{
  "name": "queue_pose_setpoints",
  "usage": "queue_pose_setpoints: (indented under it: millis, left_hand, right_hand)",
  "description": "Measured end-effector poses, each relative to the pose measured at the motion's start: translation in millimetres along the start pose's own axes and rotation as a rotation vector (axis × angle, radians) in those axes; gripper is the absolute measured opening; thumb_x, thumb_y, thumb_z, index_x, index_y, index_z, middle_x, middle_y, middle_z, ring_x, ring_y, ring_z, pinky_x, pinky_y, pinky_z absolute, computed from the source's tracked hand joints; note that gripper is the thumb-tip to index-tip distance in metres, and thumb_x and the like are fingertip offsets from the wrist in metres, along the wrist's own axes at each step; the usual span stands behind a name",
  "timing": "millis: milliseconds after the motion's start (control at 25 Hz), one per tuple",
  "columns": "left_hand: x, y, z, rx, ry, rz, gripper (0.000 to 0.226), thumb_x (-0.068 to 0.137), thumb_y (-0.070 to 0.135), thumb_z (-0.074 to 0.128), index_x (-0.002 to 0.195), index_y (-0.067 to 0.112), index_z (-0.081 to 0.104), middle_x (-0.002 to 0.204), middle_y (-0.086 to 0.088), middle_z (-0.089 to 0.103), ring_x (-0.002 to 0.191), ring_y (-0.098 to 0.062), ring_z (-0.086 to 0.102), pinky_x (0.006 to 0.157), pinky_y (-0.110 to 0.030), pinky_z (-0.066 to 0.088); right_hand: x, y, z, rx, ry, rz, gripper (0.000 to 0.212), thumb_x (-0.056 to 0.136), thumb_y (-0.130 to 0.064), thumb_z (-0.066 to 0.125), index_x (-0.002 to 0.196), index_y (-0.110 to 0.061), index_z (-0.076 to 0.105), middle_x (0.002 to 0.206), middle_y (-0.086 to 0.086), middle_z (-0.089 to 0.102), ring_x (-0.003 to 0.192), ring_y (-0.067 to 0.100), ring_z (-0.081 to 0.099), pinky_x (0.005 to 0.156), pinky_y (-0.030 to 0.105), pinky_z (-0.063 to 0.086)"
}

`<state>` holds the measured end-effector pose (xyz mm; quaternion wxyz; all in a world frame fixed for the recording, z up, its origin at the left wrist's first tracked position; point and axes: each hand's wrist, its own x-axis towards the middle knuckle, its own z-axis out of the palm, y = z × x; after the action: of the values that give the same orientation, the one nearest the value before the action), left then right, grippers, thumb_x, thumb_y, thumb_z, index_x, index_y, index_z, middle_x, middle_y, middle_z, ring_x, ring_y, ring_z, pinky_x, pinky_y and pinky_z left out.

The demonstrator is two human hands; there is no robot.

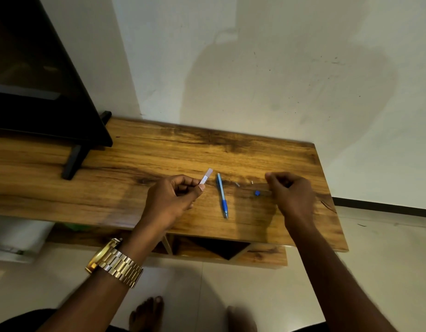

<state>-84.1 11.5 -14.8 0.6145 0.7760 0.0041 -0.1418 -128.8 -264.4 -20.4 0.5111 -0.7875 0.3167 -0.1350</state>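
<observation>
My left hand [173, 200] pinches a short clear tube with a white label [206, 176] between thumb and forefinger, its free end tilted up and away. A blue pen [221, 195] lies on the wooden table [159, 152] just right of that hand, tip toward me. Further right lie two tiny metal bits [237, 184] and a small blue piece [257, 193]. My right hand [291, 195] hovers beside the blue piece with its fingers curled under. The back of the hand hides whatever may be inside it.
A black television [27, 80] stands on the table's left part, with one foot [74, 161] reaching toward the front edge. The wall runs close behind the table. An open shelf compartment [219, 248] sits under the tabletop. My bare feet [147, 312] are on the tiled floor.
</observation>
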Motion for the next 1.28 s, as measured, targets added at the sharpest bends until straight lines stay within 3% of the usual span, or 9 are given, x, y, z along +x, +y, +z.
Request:
queue_pose_setpoints:
  millis: [40,160,240,320,520,600,760,1040,1280]
  left_hand:
    - [-2.1,4.7,0.7,-0.011,-0.001,0.008,0.013,0.093,0.026,0.083,0.106,0.024,0.082,0.099,0.003,0.082,0.096,-0.018,0.080,0.082,-0.037,0.069]
    - [-18.8,24.5,14.2,-0.016,-0.063,0.079,0.009,0.095,0.026,0.081,0.105,0.027,0.083,0.090,0.006,0.083,0.087,-0.014,0.080,0.077,-0.034,0.069]
    - [-37.3,35.6,28.8,0.003,-0.140,0.136,0.010,0.096,0.031,0.081,0.106,0.031,0.083,0.087,0.007,0.083,0.079,-0.013,0.080,0.073,-0.033,0.069]
    - [-53.8,43.1,38.0,0.064,-0.125,0.206,0.013,0.094,0.036,0.081,0.107,0.035,0.084,0.087,0.012,0.083,0.075,-0.010,0.079,0.066,-0.029,0.067]
    - [-63.0,58.8,51.4,0.367,0.042,0.391,0.017,0.091,0.041,0.079,0.106,0.040,0.085,0.085,0.024,0.080,0.078,0.002,0.075,0.064,-0.011,0.056]
    - [-60.4,62.0,58.2,0.501,0.079,0.442,0.017,0.093,0.035,0.081,0.109,0.037,0.086,0.088,0.018,0.080,0.075,0.002,0.071,0.068,-0.013,0.052]
    - [-59.4,65.9,67.9,0.554,0.066,0.467,0.016,0.093,0.031,0.082,0.108,0.032,0.087,0.090,0.009,0.078,0.073,0.003,0.066,0.068,-0.017,0.050]
    - [-61.6,75.7,77.9,0.699,0.078,0.526,0.019,0.094,0.028,0.081,0.112,0.024,0.087,0.094,0.000,0.075,0.074,-0.003,0.060,0.066,-0.009,0.031]
    - [-65.7,81.9,78.2,0.782,0.061,0.572,0.021,0.096,0.026,0.080,0.113,0.016,0.086,0.097,-0.003,0.073,0.076,-0.008,0.062,0.065,-0.010,0.035]
  right_hand:
    - [1.2,-5.6,-2.0,0.315,-0.032,0.043,0.028,0.100,-0.043,0.075,0.109,-0.018,0.083,0.098,0.003,0.083,0.099,0.023,0.078,0.093,0.044,0.066]
    - [-12.0,-20.0,5.7,1.213,-0.392,0.215,0.076,0.102,-0.070,0.052,0.142,-0.007,0.068,0.138,0.018,0.074,0.130,0.031,0.070,0.107,0.041,0.057]
    - [-23.8,-22.3,20.6,1.460,-0.565,0.271,0.095,0.099,-0.080,0.041,0.155,-0.005,0.055,0.155,0.022,0.061,0.145,0.036,0.060,0.119,0.046,0.046]
    - [-32.9,-24.7,33.6,1.593,-0.635,0.273,0.104,0.098,-0.085,0.036,0.161,-0.003,0.046,0.163,0.024,0.052,0.153,0.039,0.050,0.125,0.049,0.038]
    - [-41.2,-18.8,48.0,1.777,-0.707,0.267,0.108,0.100,-0.082,0.033,0.164,0.005,0.036,0.167,0.029,0.043,0.156,0.045,0.039,0.133,0.052,0.023]
    - [-42.2,-13.1,50.1,1.778,-0.693,0.283,0.103,0.103,-0.077,0.031,0.161,0.006,0.040,0.162,0.030,0.049,0.151,0.044,0.045,0.131,0.051,0.025]
    - [-39.5,-6.7,49.1,1.787,-0.611,0.317,0.089,0.110,-0.068,0.030,0.150,0.008,0.053,0.156,0.030,0.055,0.141,0.043,0.055,0.124,0.052,0.034]
    - [-40.0,-4.4,47.4,1.765,-0.567,0.332,0.087,0.111,-0.064,0.028,0.143,0.011,0.057,0.154,0.030,0.053,0.140,0.043,0.056,0.123,0.051,0.034]
    - [-43.3,-3.8,44.0,1.772,-0.531,0.374,0.084,0.111,-0.061,0.027,0.140,0.012,0.059,0.152,0.029,0.055,0.145,0.039,0.050,0.111,0.051,0.047]
